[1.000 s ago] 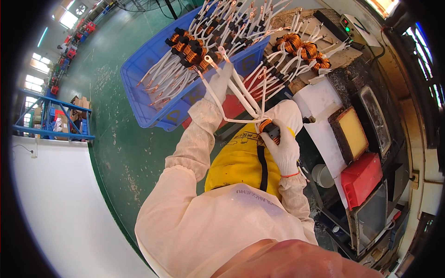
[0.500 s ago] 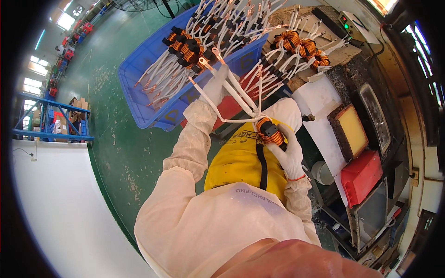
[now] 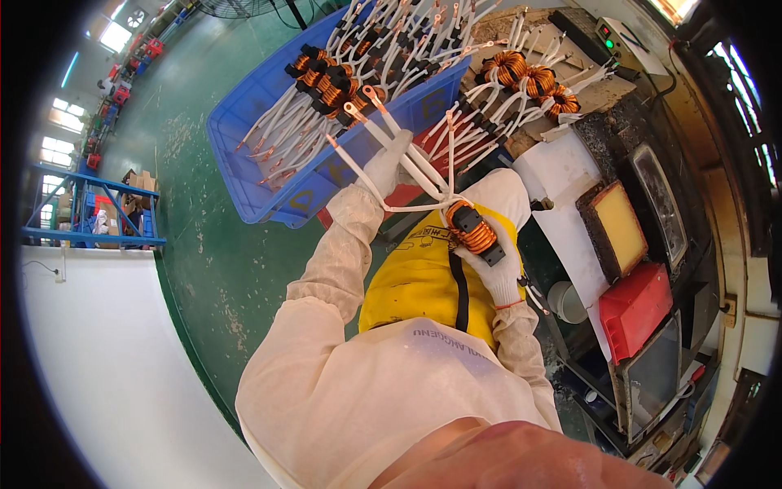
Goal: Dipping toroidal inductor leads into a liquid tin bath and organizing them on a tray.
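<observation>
Copper-wound coil cradled in the gloved right hand, the nearer hand; coil's long axis, eleven to five o'clock. Gloved left hand, closed around white lug-ended leads, has the coil at four o'clock.

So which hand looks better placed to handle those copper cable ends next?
Probably the left hand: it holds the white cables close to their copper ends. The right hand is wrapped around the copper-wound coil, farther from those ends.
</observation>
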### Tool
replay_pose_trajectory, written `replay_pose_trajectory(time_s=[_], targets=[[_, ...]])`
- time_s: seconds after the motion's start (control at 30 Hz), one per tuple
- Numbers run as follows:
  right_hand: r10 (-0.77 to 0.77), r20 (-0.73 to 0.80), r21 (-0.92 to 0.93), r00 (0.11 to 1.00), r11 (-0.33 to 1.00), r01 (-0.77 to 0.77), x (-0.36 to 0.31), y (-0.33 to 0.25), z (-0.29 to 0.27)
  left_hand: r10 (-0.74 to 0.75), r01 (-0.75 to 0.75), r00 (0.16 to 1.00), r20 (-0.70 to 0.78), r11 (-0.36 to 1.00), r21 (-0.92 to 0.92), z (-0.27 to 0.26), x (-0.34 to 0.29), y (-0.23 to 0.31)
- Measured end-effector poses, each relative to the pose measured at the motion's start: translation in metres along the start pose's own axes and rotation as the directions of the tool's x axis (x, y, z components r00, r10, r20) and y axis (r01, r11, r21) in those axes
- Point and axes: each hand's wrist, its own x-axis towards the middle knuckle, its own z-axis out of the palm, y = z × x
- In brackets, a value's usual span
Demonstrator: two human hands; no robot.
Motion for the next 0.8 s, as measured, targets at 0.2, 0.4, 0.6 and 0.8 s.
replay_pose_trajectory(time_s=[0.2, 0.4, 0.6, 0.8], targets=[[-0.009, -0.027, 0.295, 1.0, 0.955, 0.016, -0.007, -0.035, -0.02, 0.04, 0.118, 0.955, 0.294, 0.857, -0.502, -0.01, -0.002, -0.008], [0.062, -0.062, 0.367, 0.996, 0.93, -0.035, -0.036, -0.074, -0.067, 0.087, 0.043, 0.926, 0.366, 0.942, -0.332, 0.077, -0.006, -0.021], [0.115, -0.038, 0.324, 0.993, 0.941, -0.097, -0.079, -0.08, -0.127, -0.184, 0.401, 0.794, 0.58, 0.875, -0.271, 0.15, -0.011, -0.016], [0.188, -0.238, 0.162, 0.953, 0.975, -0.152, -0.119, -0.075, -0.186, -0.161, 0.428, 0.728, 0.667, 0.866, -0.257, 0.216, -0.029, -0.028]])
